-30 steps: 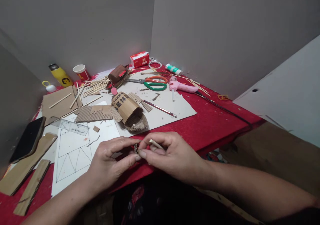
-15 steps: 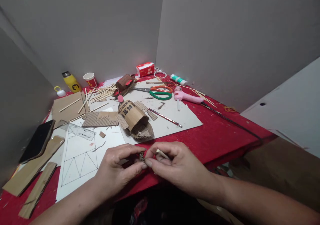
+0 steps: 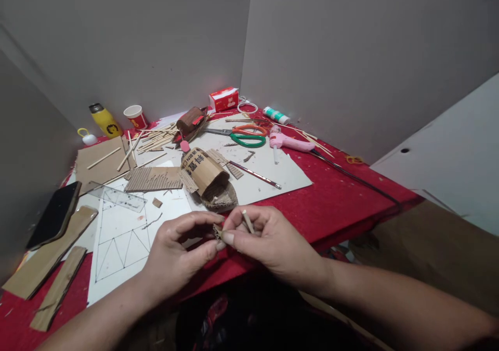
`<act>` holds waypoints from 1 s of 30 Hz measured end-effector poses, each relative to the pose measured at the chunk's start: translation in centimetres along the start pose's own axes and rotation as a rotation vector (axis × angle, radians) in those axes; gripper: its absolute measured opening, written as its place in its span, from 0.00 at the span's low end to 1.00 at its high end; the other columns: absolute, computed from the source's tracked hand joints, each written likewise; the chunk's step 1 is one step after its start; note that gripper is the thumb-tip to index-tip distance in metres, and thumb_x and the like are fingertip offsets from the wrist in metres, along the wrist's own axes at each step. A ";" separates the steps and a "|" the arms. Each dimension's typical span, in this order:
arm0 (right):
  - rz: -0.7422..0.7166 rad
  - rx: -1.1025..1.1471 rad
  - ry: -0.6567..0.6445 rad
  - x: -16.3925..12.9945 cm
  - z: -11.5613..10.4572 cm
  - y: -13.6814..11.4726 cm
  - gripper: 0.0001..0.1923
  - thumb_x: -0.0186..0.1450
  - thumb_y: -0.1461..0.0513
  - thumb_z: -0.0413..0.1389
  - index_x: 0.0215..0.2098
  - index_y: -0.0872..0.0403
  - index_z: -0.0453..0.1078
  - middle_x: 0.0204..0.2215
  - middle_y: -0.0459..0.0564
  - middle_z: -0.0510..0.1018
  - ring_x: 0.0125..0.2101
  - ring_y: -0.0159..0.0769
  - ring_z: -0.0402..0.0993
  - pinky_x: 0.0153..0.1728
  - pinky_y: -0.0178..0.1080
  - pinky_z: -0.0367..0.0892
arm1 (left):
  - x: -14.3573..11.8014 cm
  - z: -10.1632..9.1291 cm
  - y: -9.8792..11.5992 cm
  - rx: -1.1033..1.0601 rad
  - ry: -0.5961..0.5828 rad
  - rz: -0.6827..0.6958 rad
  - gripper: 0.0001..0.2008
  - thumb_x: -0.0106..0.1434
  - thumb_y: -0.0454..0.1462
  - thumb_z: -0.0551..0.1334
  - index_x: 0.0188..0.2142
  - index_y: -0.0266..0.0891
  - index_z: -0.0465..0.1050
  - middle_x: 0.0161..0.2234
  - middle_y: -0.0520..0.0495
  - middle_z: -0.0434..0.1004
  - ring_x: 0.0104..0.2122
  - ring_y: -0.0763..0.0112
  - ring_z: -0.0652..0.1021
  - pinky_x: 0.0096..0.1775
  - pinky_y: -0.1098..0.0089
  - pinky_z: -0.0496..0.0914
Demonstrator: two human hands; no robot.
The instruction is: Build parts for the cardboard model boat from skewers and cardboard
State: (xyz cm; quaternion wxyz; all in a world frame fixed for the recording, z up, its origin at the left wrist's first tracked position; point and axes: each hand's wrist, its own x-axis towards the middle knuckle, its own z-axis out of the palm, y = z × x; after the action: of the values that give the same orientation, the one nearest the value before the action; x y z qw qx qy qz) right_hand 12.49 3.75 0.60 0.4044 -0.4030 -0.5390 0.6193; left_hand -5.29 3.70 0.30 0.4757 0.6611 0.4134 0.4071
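Near the table's front edge my two hands meet over a small piece of corrugated cardboard [image 3: 217, 232]. My left hand [image 3: 185, 247] pinches it between thumb and fingers from the left. Thumb and forefinger of my right hand [image 3: 265, 239] press on its other side, and a short wooden stick [image 3: 247, 221] is tucked in that same hand, its end pointing up. Just beyond the hands rests a cardboard boat model [image 3: 206, 179] with a curved, printed roof. A darker boat model [image 3: 191, 122] sits farther back.
Orange-and-green-handled scissors [image 3: 249, 137], a pink glue gun [image 3: 290, 141] with its black cord, and a pencil [image 3: 257, 175] lie to the right. At left are a phone [image 3: 54, 215], a clear ruler [image 3: 120, 197], cardboard strips [image 3: 58, 288] and a drawing sheet [image 3: 113, 270]. A yellow bottle [image 3: 105, 121] and paper cup [image 3: 135, 117] stand behind.
The view has shifted slightly, so the tabletop things sit a little higher and left. My right thumb has moved onto the cardboard piece, which is turned a little between my fingers.
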 end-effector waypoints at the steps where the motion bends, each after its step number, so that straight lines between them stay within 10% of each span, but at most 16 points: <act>1: -0.009 0.011 0.001 0.1 0.0 0.1 0.08 0.57 0.61 0.58 0.24 0.57 0.67 0.19 0.40 0.63 0.22 0.25 0.54 0.24 0.32 0.53 | 0.0 0.0 0.1 -0.037 -0.012 -0.028 0.11 0.56 0.31 0.68 0.40 0.39 0.78 0.40 0.47 0.83 0.39 0.68 0.82 0.44 0.71 0.76; 30: -0.033 0.115 0.042 0.8 0.3 1.8 0.10 0.57 0.58 0.60 0.25 0.55 0.66 0.17 0.37 0.61 0.19 0.24 0.53 0.21 0.32 0.50 | 0.6 -0.3 0.2 -0.181 -0.058 -0.232 0.14 0.60 0.33 0.65 0.47 0.39 0.79 0.41 0.44 0.84 0.41 0.64 0.82 0.44 0.69 0.75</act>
State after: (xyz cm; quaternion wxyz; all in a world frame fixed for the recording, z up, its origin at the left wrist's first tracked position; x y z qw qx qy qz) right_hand 11.76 4.23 -1.21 0.4482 -0.3830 -0.5007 0.6338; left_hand -5.35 4.33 0.70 0.5891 0.5748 0.4346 0.3657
